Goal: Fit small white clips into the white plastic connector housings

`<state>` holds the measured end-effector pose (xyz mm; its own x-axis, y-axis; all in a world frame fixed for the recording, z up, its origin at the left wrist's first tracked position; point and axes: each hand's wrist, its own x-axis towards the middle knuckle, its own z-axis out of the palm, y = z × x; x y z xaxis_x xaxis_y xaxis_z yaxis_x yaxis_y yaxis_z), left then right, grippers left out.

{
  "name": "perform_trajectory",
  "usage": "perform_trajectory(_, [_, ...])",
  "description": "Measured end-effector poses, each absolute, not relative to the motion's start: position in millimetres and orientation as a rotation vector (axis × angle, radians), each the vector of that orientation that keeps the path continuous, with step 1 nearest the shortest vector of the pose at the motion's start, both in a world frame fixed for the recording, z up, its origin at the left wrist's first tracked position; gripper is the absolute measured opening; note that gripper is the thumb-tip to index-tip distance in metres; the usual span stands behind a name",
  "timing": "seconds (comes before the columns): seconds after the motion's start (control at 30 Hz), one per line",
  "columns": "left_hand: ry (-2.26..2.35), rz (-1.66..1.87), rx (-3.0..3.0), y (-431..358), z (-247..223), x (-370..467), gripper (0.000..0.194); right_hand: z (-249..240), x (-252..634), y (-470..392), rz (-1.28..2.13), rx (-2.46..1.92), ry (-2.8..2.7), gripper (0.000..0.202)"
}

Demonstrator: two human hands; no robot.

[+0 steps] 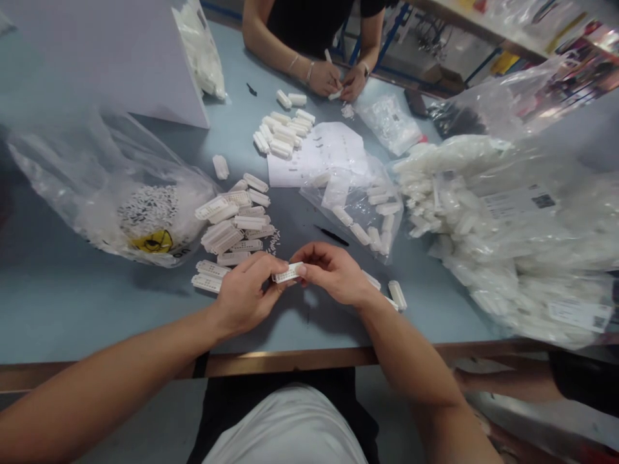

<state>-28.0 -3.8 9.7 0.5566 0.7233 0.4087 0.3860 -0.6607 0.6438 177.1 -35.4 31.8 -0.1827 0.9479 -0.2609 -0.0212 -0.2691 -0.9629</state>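
Observation:
Between my two hands is a small white plastic connector housing (287, 273) with rows of square holes on its upper face. My left hand (249, 290) grips its left end, thumb on top. At its right end, my right hand (333, 274) presses with the thumb while the other fingers curl behind. A pile of similar white housings (225, 235) lies just beyond my left hand, and tiny white pieces (273, 241) are scattered beside it. Close to my right forearm lie a few more housings, one of them a loose white housing (397, 295).
A clear bag of tiny white pieces (149, 209) stands at left. Ahead are a printed sheet (338, 142), a bag with several housings (360, 206) and a black pen (331, 235). Large filled bags (522, 258) crowd the right. Across the table a co-worker's hands (338, 80) handle a white piece.

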Motion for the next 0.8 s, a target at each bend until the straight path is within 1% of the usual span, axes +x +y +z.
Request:
perform_trajectory(0.07, [0.845,0.957,2.317,-6,9,-29,0.007,31,181,-34,1.544,-1.261,-1.189,0.035])
perform_trajectory(0.13, [0.692,0.988,2.349,-9,7,-30,0.012,27,185,-32,1.450,-1.285,-1.234,0.036])
perform_trajectory(0.2, [0.485,0.963,2.400,-13,5,-31,0.016,20,184,-28,1.256,-1.375,-1.357,0.027])
perform_trajectory(0.3, [0.256,0.841,2.496,-16,3,-32,0.018,6,175,-22,0.897,-1.473,-1.719,0.009])
perform_trajectory(0.4, [0.202,0.771,2.547,-17,5,-32,0.016,-3,161,-17,0.657,-1.485,-2.023,0.012])
perform_trajectory(0.57, [0.256,0.860,2.532,-16,5,-30,0.014,-8,148,-15,0.307,-1.637,-2.339,0.016])
perform_trajectory(0.67, [0.258,0.870,2.519,-16,4,-30,0.014,-10,149,-17,0.234,-1.628,-2.368,0.018])
perform_trajectory(0.8, [0.317,0.903,2.424,-14,6,-30,0.009,-7,161,-17,0.392,-1.583,-2.168,0.014])
